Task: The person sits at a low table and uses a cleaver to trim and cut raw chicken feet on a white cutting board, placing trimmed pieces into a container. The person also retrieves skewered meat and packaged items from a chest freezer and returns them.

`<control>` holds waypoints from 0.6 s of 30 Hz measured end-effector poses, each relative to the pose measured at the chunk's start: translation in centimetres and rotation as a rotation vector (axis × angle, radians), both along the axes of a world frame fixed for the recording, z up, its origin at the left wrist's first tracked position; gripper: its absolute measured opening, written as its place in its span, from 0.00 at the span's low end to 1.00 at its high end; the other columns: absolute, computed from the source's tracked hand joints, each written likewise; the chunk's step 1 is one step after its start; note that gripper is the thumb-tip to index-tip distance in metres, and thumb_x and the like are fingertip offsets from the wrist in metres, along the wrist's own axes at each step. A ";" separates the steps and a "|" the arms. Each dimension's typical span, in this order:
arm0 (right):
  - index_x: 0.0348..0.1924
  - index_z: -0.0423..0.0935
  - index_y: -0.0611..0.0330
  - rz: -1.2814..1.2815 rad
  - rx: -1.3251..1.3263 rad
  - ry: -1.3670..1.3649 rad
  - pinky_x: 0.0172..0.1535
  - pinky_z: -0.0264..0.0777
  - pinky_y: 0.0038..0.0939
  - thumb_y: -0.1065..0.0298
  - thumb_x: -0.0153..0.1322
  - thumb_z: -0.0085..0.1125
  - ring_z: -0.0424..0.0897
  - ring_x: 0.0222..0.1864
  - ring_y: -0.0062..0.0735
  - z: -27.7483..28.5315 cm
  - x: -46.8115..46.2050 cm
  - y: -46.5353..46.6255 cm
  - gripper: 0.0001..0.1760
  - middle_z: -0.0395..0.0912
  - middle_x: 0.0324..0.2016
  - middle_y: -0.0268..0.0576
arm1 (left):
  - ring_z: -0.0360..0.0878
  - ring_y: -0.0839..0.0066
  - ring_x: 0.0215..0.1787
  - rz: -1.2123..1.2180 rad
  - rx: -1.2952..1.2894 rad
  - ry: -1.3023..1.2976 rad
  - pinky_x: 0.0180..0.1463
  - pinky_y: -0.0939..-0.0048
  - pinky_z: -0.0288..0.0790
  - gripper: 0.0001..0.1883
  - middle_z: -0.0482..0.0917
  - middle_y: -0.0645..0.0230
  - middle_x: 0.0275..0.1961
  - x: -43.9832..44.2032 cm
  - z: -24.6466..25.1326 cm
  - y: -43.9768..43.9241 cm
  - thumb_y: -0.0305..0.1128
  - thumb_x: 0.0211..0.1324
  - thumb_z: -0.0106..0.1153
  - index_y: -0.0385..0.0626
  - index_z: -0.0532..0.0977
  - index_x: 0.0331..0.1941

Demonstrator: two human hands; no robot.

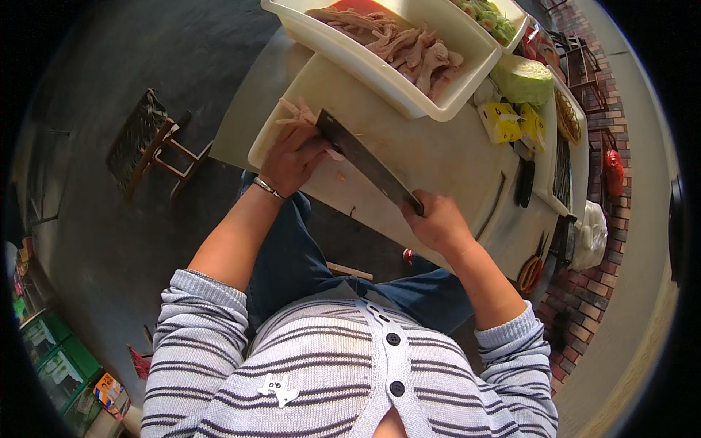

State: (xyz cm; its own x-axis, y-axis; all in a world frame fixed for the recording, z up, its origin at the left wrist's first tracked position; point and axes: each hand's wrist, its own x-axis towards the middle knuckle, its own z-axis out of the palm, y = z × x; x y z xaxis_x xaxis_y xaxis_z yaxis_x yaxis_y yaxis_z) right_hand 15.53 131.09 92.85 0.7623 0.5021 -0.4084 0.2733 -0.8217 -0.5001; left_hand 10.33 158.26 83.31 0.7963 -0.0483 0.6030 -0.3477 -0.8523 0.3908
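My left hand [293,159] grips a pale chicken foot [298,111] against the white cutting board [438,159], near its left end. The toes spread out beyond my fingers, and a pale end shows by my thumb. In my right hand [441,222] is the handle of a dark, broad-bladed cleaver [367,159]. Its blade slants up and left across the board, and its tip end lies beside my left fingers. Whether the edge touches the foot is hard to tell. Behind the board stands a white plastic tub [350,63] with several chicken feet [416,49] inside.
A cut cabbage [523,79], yellow tissue packs [499,123] and a black-handled knife [526,180] lie to the right. Orange-handled scissors [530,272] rest near the table's right corner. Another tub [512,38] holds vegetables. A wooden chair [164,148] stands left on the floor.
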 end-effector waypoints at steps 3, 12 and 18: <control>0.30 0.78 0.65 -0.017 0.002 0.023 0.31 0.70 0.42 0.57 0.69 0.58 0.76 0.24 0.57 -0.1 -0.1 -0.1 0.17 0.75 0.20 0.59 | 0.73 0.62 0.47 -0.004 -0.018 0.006 0.52 0.63 0.69 0.09 0.76 0.67 0.42 0.0 0.1 0.0 0.30 0.47 0.64 0.52 0.81 0.36; 0.31 0.78 0.67 -0.186 0.044 0.259 0.32 0.72 0.41 0.57 0.69 0.58 0.78 0.24 0.55 0.0 -0.5 -0.3 0.17 0.77 0.21 0.58 | 0.73 0.62 0.46 -0.027 -0.032 0.036 0.51 0.64 0.70 0.08 0.76 0.68 0.41 0.0 -0.4 0.2 0.29 0.48 0.64 0.53 0.81 0.35; 0.31 0.78 0.67 -0.020 0.000 0.026 0.30 0.72 0.39 0.60 0.69 0.57 0.80 0.22 0.47 1.7 -0.5 0.4 0.16 0.77 0.19 0.57 | 0.74 0.63 0.47 -0.033 -0.035 0.030 0.52 0.65 0.70 0.08 0.76 0.69 0.42 0.1 -0.4 0.0 0.29 0.48 0.64 0.53 0.81 0.35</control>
State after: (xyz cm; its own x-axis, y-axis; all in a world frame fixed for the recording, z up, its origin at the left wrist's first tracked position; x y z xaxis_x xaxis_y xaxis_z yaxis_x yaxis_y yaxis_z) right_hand 15.00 131.46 94.59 0.7614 0.4868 -0.4281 0.2438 -0.8269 -0.5067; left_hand 10.42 158.29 82.86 0.8124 -0.0540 0.5805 -0.3630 -0.8261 0.4311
